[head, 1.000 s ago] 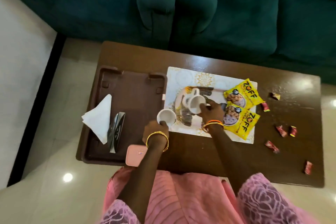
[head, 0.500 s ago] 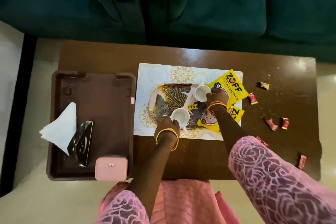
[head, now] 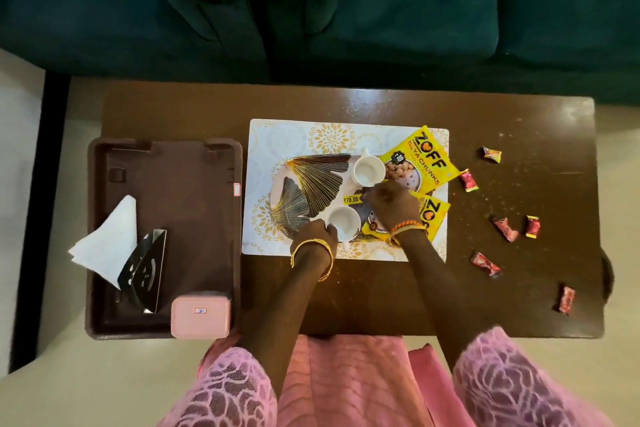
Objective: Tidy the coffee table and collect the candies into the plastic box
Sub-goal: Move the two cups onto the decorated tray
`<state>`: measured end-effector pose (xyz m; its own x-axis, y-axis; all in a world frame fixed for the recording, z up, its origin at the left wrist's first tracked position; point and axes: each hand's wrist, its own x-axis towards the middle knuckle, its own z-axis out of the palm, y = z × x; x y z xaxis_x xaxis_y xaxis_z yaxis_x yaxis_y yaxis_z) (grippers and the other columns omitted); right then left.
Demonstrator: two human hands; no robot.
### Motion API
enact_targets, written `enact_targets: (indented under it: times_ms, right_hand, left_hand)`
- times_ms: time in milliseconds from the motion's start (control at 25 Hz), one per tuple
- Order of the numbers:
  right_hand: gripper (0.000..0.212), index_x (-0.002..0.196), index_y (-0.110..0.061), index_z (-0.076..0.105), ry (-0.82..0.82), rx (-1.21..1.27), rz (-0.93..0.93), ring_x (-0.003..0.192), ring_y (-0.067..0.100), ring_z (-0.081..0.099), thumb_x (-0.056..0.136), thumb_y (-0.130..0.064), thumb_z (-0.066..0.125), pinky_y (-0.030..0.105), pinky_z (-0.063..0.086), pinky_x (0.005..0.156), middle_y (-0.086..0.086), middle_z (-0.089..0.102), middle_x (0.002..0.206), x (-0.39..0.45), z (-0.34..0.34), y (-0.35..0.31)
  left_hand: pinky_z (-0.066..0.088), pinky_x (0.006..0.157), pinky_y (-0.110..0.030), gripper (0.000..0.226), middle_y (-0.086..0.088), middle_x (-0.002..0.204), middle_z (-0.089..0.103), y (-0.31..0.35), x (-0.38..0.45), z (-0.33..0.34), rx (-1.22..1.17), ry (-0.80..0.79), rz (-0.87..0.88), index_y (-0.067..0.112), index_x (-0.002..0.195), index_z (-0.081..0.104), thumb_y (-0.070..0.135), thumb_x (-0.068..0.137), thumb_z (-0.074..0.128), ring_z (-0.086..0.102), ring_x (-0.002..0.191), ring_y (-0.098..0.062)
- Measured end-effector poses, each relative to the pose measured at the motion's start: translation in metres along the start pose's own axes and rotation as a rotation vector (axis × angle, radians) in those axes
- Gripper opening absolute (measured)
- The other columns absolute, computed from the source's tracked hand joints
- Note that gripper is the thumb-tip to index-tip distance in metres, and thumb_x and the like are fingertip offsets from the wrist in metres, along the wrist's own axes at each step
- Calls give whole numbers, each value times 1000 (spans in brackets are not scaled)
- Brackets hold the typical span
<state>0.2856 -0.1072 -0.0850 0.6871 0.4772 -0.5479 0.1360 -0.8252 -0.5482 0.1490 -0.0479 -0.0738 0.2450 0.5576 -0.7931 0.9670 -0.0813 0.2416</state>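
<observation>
Two white cups stand on a gold-and-black patterned plate (head: pixel 311 180) on a white placemat (head: pixel 277 139). My left hand (head: pixel 313 230) grips the near cup (head: pixel 344 222) at its left rim. My right hand (head: pixel 389 203) holds the far cup (head: pixel 367 170) at its near edge. Two yellow snack packets (head: pixel 427 163) lie partly under my right hand. Several red-wrapped candies (head: pixel 505 229) are scattered on the brown coffee table (head: pixel 173 111) at the right. A pink plastic box (head: pixel 201 317) sits at the near corner of a brown tray (head: pixel 173 204).
In the tray lie a white napkin (head: pixel 104 243) and a black-and-white holder (head: pixel 145 270). A dark green sofa (head: pixel 311 3) runs along the table's far side. Crumbs speckle the table's right part. My pink clothing fills the bottom of the view.
Both hands stay on the cups, which have come down to the plate from being held up. The view has shifted left and the table now appears squarer.
</observation>
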Motion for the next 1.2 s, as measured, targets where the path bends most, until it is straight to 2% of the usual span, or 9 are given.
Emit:
enact_targets:
  times_ms: [80,120,240,320,520,720,840,1000,1200]
  right_hand:
    - [36,111,-10,66,-238,-57,-128,98,31,65,76,-17,72,33,50,87,16,70,109,-26,9,10]
    - [37,113,-10,64,-248,-70,-152,99,31,65,77,-12,70,35,50,87,16,70,110,-31,13,14]
    - [31,111,-4,65,-101,-46,-148,97,37,64,81,-1,59,40,51,87,22,69,109,-23,22,20]
    - [29,109,-2,66,-90,-71,-128,97,40,64,81,-2,58,45,51,87,26,69,107,-13,24,24]
    - [28,103,-3,69,-17,-128,-93,90,41,62,76,-2,61,38,48,73,28,71,97,-6,24,38]
    - [29,105,1,67,14,-177,-85,95,42,58,78,-3,58,40,46,76,31,66,102,-2,22,54]
    - [33,112,-2,64,49,-199,-72,103,41,55,80,-5,56,39,45,82,29,62,111,0,21,57]
    - [30,107,1,65,1,-231,-65,103,41,54,79,-6,57,40,45,80,31,63,107,4,19,58]
    - [29,104,1,66,10,-182,-55,93,43,59,77,-6,60,42,49,76,30,67,101,-2,22,59]
  left_hand:
    - [48,88,-43,41,-18,118,64,5,-1,2,25,-13,7,4,112,60,35,96,39,58,110,-35]
    - [48,88,-43,41,-19,117,64,7,-1,5,16,-17,4,4,111,60,36,96,39,58,110,-36]
    - [50,89,-44,43,-21,113,67,10,4,17,-138,-54,-16,1,110,61,37,95,41,61,105,-39]
    - [50,94,-47,43,-21,115,67,11,8,28,-328,-123,-44,0,111,60,35,96,41,62,105,-39]
    - [43,103,-50,32,-14,131,57,17,9,53,-567,-289,-117,11,122,54,22,95,40,53,119,-34]
    - [43,90,-38,33,-12,121,56,26,10,74,-707,-332,-114,16,120,54,6,92,39,52,107,-28]
    - [42,83,-35,32,-6,110,53,31,13,79,-725,-338,-106,19,114,55,5,92,37,52,101,-26]
    - [46,89,-40,34,-13,126,57,32,15,83,-684,-345,-103,14,121,53,6,92,38,56,111,-33]
    - [46,88,-39,36,-13,129,56,25,15,82,-644,-332,-108,14,122,54,6,91,38,56,113,-34]
